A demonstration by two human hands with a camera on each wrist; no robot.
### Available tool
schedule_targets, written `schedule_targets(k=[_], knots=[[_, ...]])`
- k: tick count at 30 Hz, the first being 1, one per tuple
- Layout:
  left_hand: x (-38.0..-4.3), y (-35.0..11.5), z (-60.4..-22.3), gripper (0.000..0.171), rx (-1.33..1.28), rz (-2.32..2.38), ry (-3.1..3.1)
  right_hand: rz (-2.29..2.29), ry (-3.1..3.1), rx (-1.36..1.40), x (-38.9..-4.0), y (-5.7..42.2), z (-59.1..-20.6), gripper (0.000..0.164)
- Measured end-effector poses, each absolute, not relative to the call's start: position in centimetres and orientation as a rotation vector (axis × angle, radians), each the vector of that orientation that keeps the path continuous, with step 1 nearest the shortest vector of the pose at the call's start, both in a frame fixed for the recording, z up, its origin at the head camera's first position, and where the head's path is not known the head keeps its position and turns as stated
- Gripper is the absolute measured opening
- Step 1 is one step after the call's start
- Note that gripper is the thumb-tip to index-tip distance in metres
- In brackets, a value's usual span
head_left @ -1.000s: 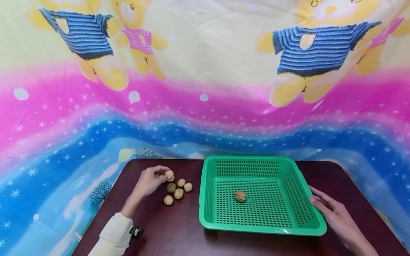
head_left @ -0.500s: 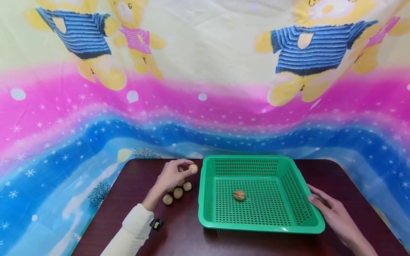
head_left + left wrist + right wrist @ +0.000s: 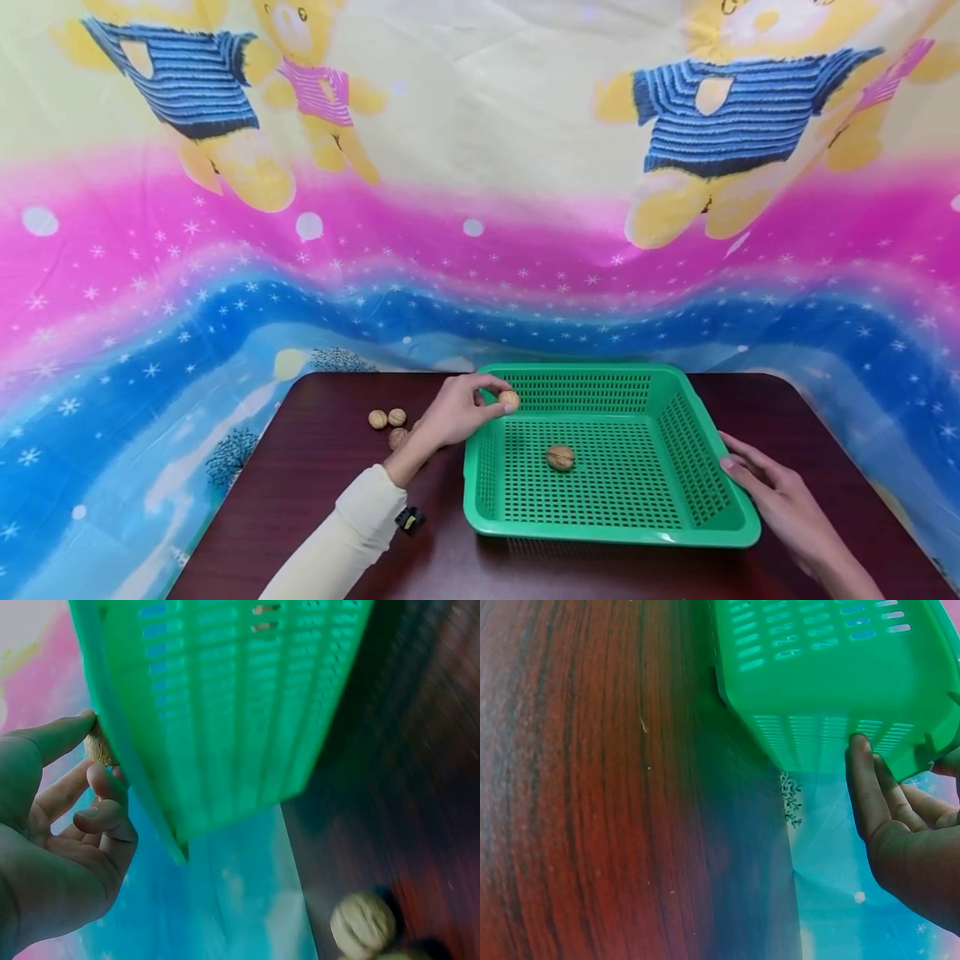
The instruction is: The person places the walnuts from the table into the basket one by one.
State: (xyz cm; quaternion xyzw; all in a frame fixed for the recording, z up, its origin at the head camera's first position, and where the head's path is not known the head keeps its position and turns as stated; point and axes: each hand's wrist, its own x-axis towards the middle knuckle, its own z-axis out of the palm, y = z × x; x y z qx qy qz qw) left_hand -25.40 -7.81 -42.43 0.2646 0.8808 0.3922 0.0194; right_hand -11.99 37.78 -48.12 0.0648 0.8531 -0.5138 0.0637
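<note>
Left hand pinches a walnut just over the green basket rim, where a slip could drop it outside; right hand, fingers relaxed, steadies the basket

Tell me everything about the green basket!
The green basket is a shallow plastic tray with a rolled rim, rounded corners and slotted holes all over its floor and walls. It sits flat on the dark wooden table. One walnut lies on its floor. The right hand rests against its right side, fingers touching the wall. The left hand pinches another walnut just above its left back corner.
</note>
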Motion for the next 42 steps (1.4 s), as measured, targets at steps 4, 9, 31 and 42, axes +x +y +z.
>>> schedule_targets(k=[4,9,31,42], knots=[[-25.8,-6.3,-42.5,0.033,0.865,1.208,2.699,-1.555,2.570,0.197,-12.2,37.7,-48.1,0.077],[-26.4,-5.0,-42.8,0.035,0.887,1.218,2.647,-1.577,2.549,0.205,-12.3,37.5,-48.2,0.077],[-28.3,-0.7,-45.0,0.037,0.899,1.055,2.609,-1.518,2.537,0.267,-12.2,37.5,-48.1,0.080],[-28.4,0.0,-46.1,0.032,0.852,0.891,2.575,-1.537,2.549,0.259,-12.0,37.6,-48.0,0.078]])
